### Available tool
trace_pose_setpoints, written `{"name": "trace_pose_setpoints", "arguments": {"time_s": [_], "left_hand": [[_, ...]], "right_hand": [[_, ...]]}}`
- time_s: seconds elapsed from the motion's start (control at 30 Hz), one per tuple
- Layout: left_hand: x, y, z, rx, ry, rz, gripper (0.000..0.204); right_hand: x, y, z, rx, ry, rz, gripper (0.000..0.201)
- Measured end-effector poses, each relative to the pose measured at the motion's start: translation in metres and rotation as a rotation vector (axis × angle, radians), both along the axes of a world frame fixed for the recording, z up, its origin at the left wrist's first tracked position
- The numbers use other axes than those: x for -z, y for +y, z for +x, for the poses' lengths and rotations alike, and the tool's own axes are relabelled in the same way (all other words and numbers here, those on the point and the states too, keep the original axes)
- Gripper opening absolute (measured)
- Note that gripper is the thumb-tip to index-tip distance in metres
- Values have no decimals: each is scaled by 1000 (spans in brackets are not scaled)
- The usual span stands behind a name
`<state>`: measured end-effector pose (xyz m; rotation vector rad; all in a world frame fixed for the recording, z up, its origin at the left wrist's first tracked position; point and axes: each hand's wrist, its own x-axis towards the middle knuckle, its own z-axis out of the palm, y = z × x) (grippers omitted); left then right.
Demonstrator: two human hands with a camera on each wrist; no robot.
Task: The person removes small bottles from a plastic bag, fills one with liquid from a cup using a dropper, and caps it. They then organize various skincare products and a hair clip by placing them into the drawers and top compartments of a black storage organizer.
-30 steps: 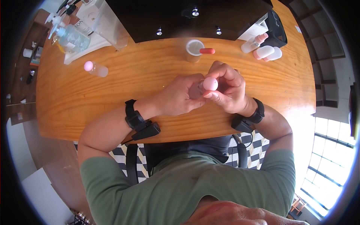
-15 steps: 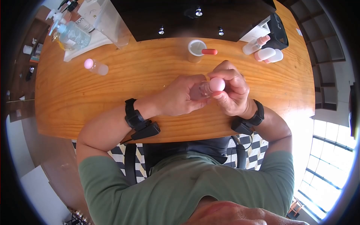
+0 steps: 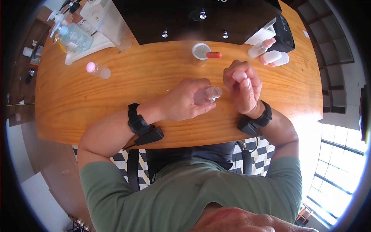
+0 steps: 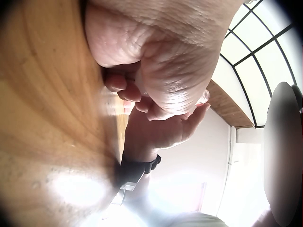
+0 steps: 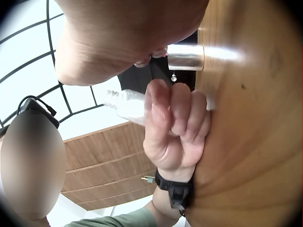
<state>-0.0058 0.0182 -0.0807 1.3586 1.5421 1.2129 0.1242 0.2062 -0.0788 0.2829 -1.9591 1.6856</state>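
Observation:
My left hand (image 3: 184, 99) grips a small clear bottle (image 3: 212, 92), its threaded neck uncovered and tilted toward the right. In the right wrist view the bottle (image 5: 130, 105) sticks out past the curled fingers of the left hand (image 5: 175, 127). A rounded pink cap (image 3: 239, 75) is pinched between the thumb and fingers of my right hand (image 3: 245, 89), a short way right of the bottle and apart from it. The left wrist view shows the left hand (image 4: 156, 56) close up, hiding most of the bottle, with the right hand (image 4: 154, 135) beyond.
Behind the hands stands a cup (image 3: 201, 52) beside a red object (image 3: 214, 55). A pink-capped bottle (image 3: 99, 70) lies at the left. Several bottles, one a spray bottle (image 3: 261, 48), are at the back right. A dark cabinet (image 3: 193, 23) and pump bottles (image 3: 76, 38) line the back.
The pink cap has come off the bottle's neck, and my right hand has moved to the right with it. The left hand stays nearly in place, holding the bottle.

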Motion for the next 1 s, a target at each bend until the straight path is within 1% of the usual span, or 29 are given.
{"name": "trace_pose_setpoints", "arguments": {"time_s": [0.03, 0.07, 0.13, 0.17, 0.2, 0.27, 0.3, 0.33, 0.4, 0.43, 0.47, 0.53, 0.57, 0.63, 0.87, 0.93, 1.0], "left_hand": [[-3, 0, 0, 2, 0, 1, 21], [-6, 0, 1, 1, -15, 32, 20], [-7, 0, 1, -1, -30, 64, 20], [-6, 1, 1, -1, -31, 67, 20], [-6, 1, 1, -1, -31, 71, 21], [-5, 0, 0, -1, -32, 57, 21], [-5, -1, 0, -1, -36, 41, 20], [-6, -1, 0, -3, -35, 42, 20], [-7, 0, 1, 14, -99, 54, 21], [-6, -1, 1, 13, -99, 55, 21], [-4, -1, 0, 17, -90, 45, 21], [-3, -1, 0, 20, -79, 35, 22], [-3, -1, 1, 15, -74, 48, 22], [-3, -1, 1, 10, -67, 61, 22], [-8, 0, 0, 20, -77, 18, 23], [-8, 0, 0, 16, -79, 24, 23], [-8, 0, 0, 11, -64, 32, 24]], "right_hand": [[4, 4, -8, 5, 68, -55, 31], [2, 8, -11, 7, 68, -54, 31], [-4, 15, -13, 122, -247, -97, 24], [-9, 7, -22, 108, -220, -183, 23], [-5, 9, -23, 107, -218, -181, 23], [0, 12, -27, 232, -476, 190, 17], [-3, 8, -28, 299, -466, 327, 12], [-5, 5, -28, 298, -465, 328, 12], [-8, 2, -28, 331, -354, 542, 22], [-4, 2, -30, 366, -341, 610, 23], [-2, 2, -31, 366, -341, 610, 23], [0, 3, -31, 405, -307, 688, 21], [1, 3, -31, 404, -306, 688, 21], [1, 4, -31, 387, -278, 774, 20], [-2, 5, -30, 332, -236, 816, 21], [4, 7, -31, 317, -224, 764, 21], [2, 4, -30, 335, -246, 761, 20]]}}
